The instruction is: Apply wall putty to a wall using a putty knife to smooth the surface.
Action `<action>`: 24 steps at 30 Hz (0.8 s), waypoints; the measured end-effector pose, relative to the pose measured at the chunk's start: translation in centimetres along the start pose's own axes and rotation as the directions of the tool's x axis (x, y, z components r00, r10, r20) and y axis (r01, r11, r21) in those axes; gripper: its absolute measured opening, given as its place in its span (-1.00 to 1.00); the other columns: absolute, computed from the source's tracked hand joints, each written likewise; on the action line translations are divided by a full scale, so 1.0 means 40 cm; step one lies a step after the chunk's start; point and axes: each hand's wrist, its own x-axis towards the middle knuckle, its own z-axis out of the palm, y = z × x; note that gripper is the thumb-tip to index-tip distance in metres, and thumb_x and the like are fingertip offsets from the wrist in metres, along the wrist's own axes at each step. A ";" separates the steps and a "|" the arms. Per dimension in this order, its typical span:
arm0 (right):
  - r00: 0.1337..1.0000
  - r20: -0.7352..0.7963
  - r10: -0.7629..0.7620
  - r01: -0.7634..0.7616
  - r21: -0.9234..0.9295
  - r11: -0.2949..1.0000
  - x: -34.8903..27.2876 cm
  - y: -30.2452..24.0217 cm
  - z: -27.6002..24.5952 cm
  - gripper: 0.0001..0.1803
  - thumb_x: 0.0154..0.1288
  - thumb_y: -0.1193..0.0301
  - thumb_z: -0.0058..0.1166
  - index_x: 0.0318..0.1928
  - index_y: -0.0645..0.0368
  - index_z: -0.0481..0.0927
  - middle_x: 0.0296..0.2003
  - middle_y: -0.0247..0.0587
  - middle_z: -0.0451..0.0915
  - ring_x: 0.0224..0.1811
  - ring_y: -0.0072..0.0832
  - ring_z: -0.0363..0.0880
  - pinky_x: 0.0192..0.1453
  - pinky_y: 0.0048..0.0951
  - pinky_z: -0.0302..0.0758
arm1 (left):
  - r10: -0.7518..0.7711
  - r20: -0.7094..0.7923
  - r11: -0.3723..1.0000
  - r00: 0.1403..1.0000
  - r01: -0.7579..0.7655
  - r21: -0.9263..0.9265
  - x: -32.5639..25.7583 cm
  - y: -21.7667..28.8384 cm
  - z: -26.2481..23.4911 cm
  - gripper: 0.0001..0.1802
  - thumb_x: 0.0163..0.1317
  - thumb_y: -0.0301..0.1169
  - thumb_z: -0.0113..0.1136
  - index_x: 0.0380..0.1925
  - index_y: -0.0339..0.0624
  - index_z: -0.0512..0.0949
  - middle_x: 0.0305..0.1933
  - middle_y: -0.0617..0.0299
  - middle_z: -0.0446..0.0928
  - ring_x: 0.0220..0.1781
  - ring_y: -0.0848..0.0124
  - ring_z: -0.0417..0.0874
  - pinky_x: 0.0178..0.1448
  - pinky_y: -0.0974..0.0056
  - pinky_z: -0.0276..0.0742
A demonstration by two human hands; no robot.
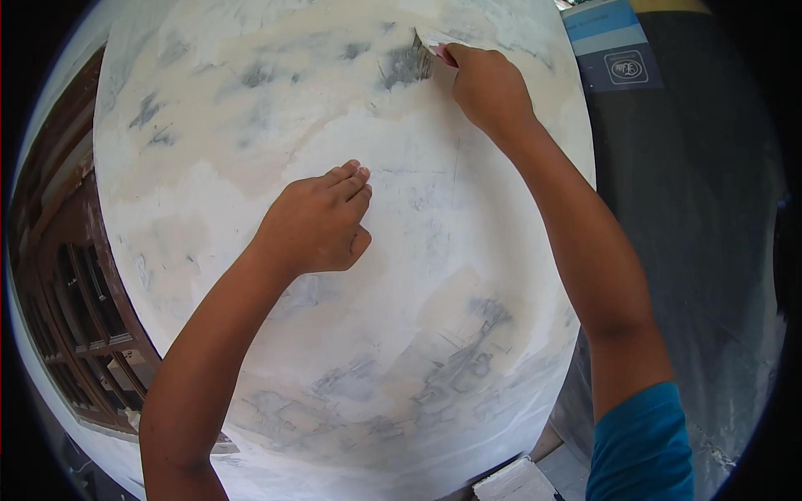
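Observation:
A wide wall face (401, 275) coated in patchy white and cream putty, with grey streaks, fills the middle of the view. My right hand (489, 83) reaches up and grips a putty knife (422, 46), its flat blade pressed against a grey patch near the top of the wall. My left hand (322, 221) rests flat against the wall lower down, fingers together and pointing right, holding nothing.
A dark wooden window frame with bars (71, 309) runs down the left side of the wall. To the right hangs dark grey plastic sheeting (693, 217), with a blue and white printed sack (614, 50) above it. A white block (514, 483) lies at the bottom.

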 end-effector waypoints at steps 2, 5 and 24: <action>1.000 -0.001 -0.020 0.020 0.068 0.997 -0.114 -0.066 0.014 -0.64 0.25 0.59 -0.08 -0.03 0.14 0.70 -0.22 -0.01 0.72 -0.17 -0.03 0.68 -0.04 -0.15 0.61 | -0.020 0.010 1.000 1.000 0.020 0.000 -0.018 -0.007 -0.001 -0.56 -0.07 -0.50 0.08 -0.13 -0.37 0.66 0.14 -0.04 0.64 0.29 0.22 0.61 0.19 0.19 0.64; 0.994 0.106 0.001 -0.016 0.140 0.990 -0.230 -0.129 -0.055 -0.66 0.24 0.59 -0.06 -0.05 0.17 0.70 -0.22 -0.04 0.73 -0.17 -0.10 0.70 -0.06 -0.20 0.63 | -0.040 0.041 0.999 0.998 0.040 0.007 -0.033 -0.011 -0.004 -0.56 -0.06 -0.50 0.09 -0.12 -0.38 0.66 0.16 -0.05 0.63 0.31 0.23 0.59 0.22 0.21 0.62; 0.958 0.283 -0.040 0.019 0.075 0.997 -0.188 -0.116 -0.117 -0.49 0.26 0.67 -0.05 0.19 0.06 0.63 0.04 -0.11 0.68 -0.01 -0.19 0.69 0.13 -0.30 0.60 | -0.008 0.165 0.999 0.986 0.003 0.033 -0.032 -0.024 -0.017 -0.52 0.04 -0.40 0.15 -0.02 -0.43 0.61 0.26 -0.07 0.55 0.39 0.22 0.50 0.35 0.22 0.51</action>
